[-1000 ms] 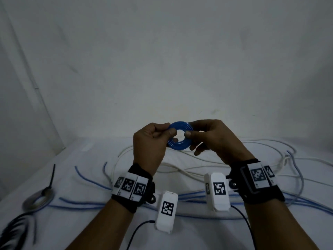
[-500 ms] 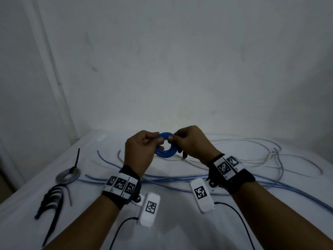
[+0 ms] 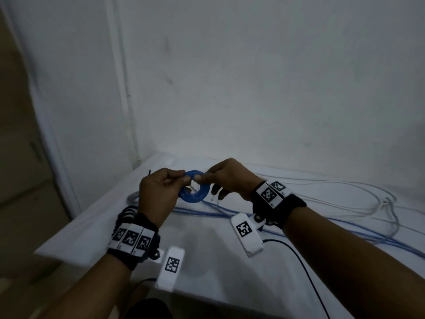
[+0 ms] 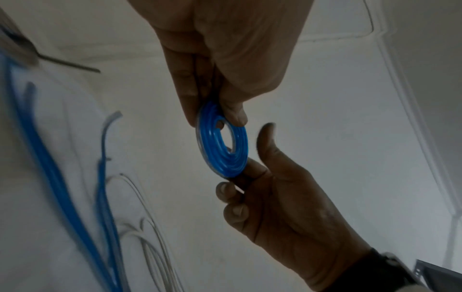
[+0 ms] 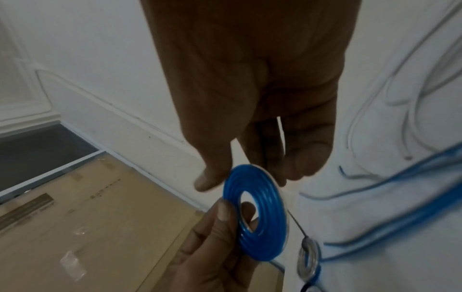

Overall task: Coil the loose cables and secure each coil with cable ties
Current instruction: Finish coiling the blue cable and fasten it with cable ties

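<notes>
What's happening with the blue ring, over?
Left hand and right hand both pinch the blue coil, held above the table. No tie seen on it. Loose blue cables wait below. Nothing in the way.

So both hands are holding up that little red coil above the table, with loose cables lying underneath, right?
Not quite: the coil is blue, not red, as the head view and both wrist views show. The rest stands: the left hand and right hand both pinch it above the table, with loose cables lying underneath.
</notes>
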